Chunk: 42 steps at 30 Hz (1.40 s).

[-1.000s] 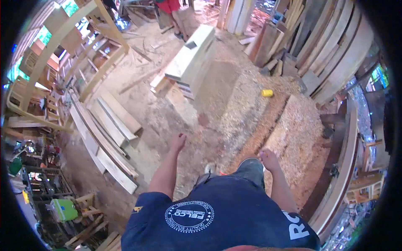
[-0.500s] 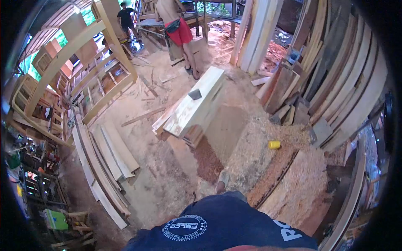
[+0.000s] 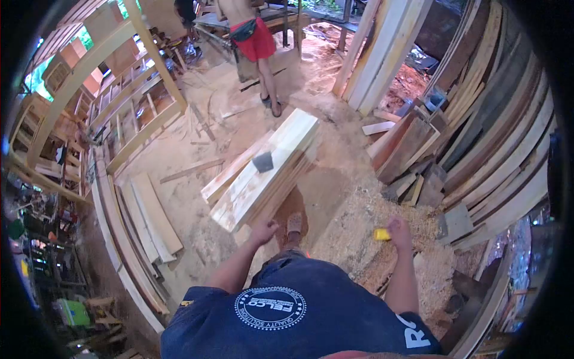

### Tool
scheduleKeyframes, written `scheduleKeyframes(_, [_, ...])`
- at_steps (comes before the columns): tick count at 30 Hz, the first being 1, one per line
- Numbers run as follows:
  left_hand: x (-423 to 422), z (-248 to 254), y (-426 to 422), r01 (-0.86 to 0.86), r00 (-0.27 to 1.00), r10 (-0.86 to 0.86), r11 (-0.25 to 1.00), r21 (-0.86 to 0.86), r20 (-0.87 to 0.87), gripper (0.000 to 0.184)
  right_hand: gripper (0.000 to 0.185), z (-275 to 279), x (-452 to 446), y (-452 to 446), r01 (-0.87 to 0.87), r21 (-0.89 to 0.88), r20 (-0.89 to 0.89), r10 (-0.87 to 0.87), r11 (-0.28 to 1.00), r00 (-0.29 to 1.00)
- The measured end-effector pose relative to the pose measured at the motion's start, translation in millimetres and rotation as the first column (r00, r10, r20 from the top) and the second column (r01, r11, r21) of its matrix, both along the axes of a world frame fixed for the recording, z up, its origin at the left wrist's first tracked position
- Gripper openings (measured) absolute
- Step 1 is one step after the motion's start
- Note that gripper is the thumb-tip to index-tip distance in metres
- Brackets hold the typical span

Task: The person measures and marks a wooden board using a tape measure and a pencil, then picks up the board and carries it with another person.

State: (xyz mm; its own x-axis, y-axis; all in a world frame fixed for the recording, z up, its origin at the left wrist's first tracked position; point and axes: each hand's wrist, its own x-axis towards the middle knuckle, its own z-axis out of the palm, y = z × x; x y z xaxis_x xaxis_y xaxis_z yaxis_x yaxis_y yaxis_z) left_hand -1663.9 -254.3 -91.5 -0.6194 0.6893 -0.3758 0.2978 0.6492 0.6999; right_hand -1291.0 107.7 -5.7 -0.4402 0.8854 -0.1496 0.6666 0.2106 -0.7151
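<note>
My left hand (image 3: 263,231) is in front of me, its fingers loosely curled with nothing visible in them. Close to it in view is the near end of a stack of pale timber beams (image 3: 281,157), with a small dark grey flat piece (image 3: 263,161) on top. On the right, my right hand (image 3: 399,232) has its fingers curled in. A yellow cylindrical thing (image 3: 381,234) appears just left of that hand, seemingly lying on the shavings beyond it; whether they touch is hard to tell.
Boards (image 3: 508,137) lean along the right side. Long planks (image 3: 156,218) lie on the floor at left, beside a wooden frame (image 3: 146,140). A person in red shorts (image 3: 256,42) stands at a bench ahead; another person (image 3: 186,15) is farther back. Wood shavings (image 3: 365,197) cover the ground.
Both my forearms and hands have come into view. The timber stack and yellow thing sit lower in the picture as the view shifted. My foot has moved forward beside the stack.
</note>
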Motion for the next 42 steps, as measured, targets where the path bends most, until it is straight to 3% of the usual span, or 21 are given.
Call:
scheduleKeyframes(1, [-13.2, -27.8, 14.1, 0.12, 0.992, -0.124, 0.989, -0.087, -0.036, 0.043, 0.026, -19.5, 11.2, -1.5, -0.038, 0.125, 0.1, 0.025, 0.991, 0.995])
scheduleKeyframes(2, [-24.7, -56.5, 25.2, 0.235, 0.966, -0.249, 0.956, -0.179, -0.063, 0.044, 0.02, -156.6, 59.1, 32.2, -0.256, 0.605, 0.35, 0.037, 0.754, 0.936])
scheduleKeyframes(3, [-27.4, -57.6, 37.7, 0.32, 0.946, -0.324, 0.927, -0.197, 0.017, 0.045, 0.016, -93.5, 39.7, -3.9, -0.087, 0.044, 0.356, 0.065, 0.995, 0.932])
scheduleKeyframes(4, [-43.8, -74.3, 55.7, 0.479, 0.876, -0.46, 0.796, -0.369, 0.144, 0.047, 0.016, -131.9, 64.1, -14.1, 0.01, -0.243, 0.362, 0.081, 0.97, 0.929])
scheduleKeyframes(7, [-69.2, -98.8, 90.2, 0.437, 0.899, -0.413, 0.819, -0.372, 0.147, 0.052, 0.016, -167.0, 79.8, -35.5, -0.048, -0.385, 0.549, 0.271, 0.921, 0.79])
scheduleKeyframes(10, [-118.3, -36.1, 168.5, 0.559, 0.824, -0.526, 0.693, -0.455, 0.211, 0.049, 0.016, -156.5, 52.1, -13.0, 0.062, -0.406, 0.552, 0.19, 0.912, 0.812])
scheduleKeyframes(13, [-187.0, -90.7, 236.9, 0.641, 0.707, -0.7, 0.577, -0.507, 0.097, 0.043, 0.016, -141.7, 26.3, 23.4, 0.164, -0.388, 0.527, 0.072, 0.907, 0.847])
scheduleKeyframes(15, [-223.1, -62.6, 301.7, 0.71, 0.605, -0.796, 0.542, -0.449, -0.003, 0.038, 0.017, -142.5, 14.3, 50.3, 0.208, -0.378, 0.522, 0.022, 0.902, 0.853])
scheduleKeyframes(18, [-268.6, -83.3, 390.8, 0.661, 0.668, -0.737, 0.651, -0.373, -0.102, 0.038, 0.017, -155.1, 0.5, 95.1, 0.215, -0.37, 0.527, 0.014, 0.904, 0.85])
scheduleKeyframes(19, [-263.5, -33.7, 418.7, 0.546, 0.795, -0.6, 0.77, -0.33, -0.083, 0.04, 0.018, -163.5, -1.3, 110.8, 0.209, -0.371, 0.531, 0.022, 0.905, 0.847])
scheduleKeyframes(21, [-269.6, -37.1, 463.4, 0.425, 0.875, -0.459, 0.881, -0.207, -0.154, 0.045, 0.018, -183.2, -5.3, 148.5, 0.205, -0.368, 0.525, 0.021, 0.907, 0.851])
scheduleKeyframes(24, [-248.7, -8.4, 508.0, 0.203, 0.978, -0.21, 0.964, -0.171, -0.019, 0.046, 0.019, -203.5, -26.1, 216.2, 0.137, -0.371, 0.534, 0.091, 0.918, 0.841])
scheduleKeyframes(28, [-246.8, -66.4, 523.7, 0.55, 0.808, -0.589, 0.744, -0.379, 0.017, 0.051, 0.021, -212.5, -84.0, 328.2, 0.03, -0.309, 0.488, 0.132, 0.951, 0.863])
scheduleKeyframes(30, [-238.3, -90.5, 517.3, 0.377, 0.923, -0.373, 0.819, -0.433, 0.099, 0.044, 0.022, -210.8, -122.1, 394.1, -0.038, -0.217, 0.467, 0.138, 0.975, 0.874])
scheduleKeyframes(31, [-239.7, -96.2, 509.2, 0.48, 0.854, -0.52, 0.778, -0.405, 0.012, 0.038, 0.023, -209.1, -136.9, 423.2, -0.056, -0.174, 0.467, 0.132, 0.983, 0.874])
scheduleKeyframes(32, [-245.7, -143.4, 493.2, 0.422, 0.893, -0.45, 0.852, -0.31, -0.021, 0.038, 0.023, -197.8, -161.4, 457.0, -0.032, -0.131, 0.454, 0.089, 0.991, 0.887])
scheduleKeyframes(33, [-246.9, -109.6, 501.4, 0.609, 0.697, -0.712, 0.654, -0.45, -0.092, 0.034, 0.024, -187.8, -180.1, 487.2, 0.004, -0.113, 0.428, 0.045, 0.994, 0.903])
scheduleKeyframes(34, [-240.6, -62.8, 522.9, 0.539, 0.808, -0.585, 0.688, -0.486, 0.068, 0.036, 0.024, -177.5, -201.1, 519.9, 0.045, -0.093, 0.395, -0.005, 0.995, 0.919])
scheduleKeyframes(37, [-263.6, -92.8, 536.9, 0.318, 0.945, -0.31, 0.786, -0.529, 0.107, 0.037, 0.025, -145.5, -261.0, 592.7, 0.141, -0.098, 0.276, -0.109, 0.985, 0.955])
scheduleKeyframes(41, [-324.8, -98.3, 612.8, 0.566, 0.8, -0.578, 0.634, -0.527, 0.163, 0.044, 0.026, -105.1, -326.2, 658.2, 0.217, -0.086, 0.136, -0.204, 0.972, 0.969])
scheduleKeyframes(42, [-358.8, -168.7, 615.8, 0.695, 0.71, -0.672, 0.622, -0.361, 0.211, 0.047, 0.025, -99.5, -339.6, 673.3, 0.195, -0.078, 0.167, -0.18, 0.978, 0.969])
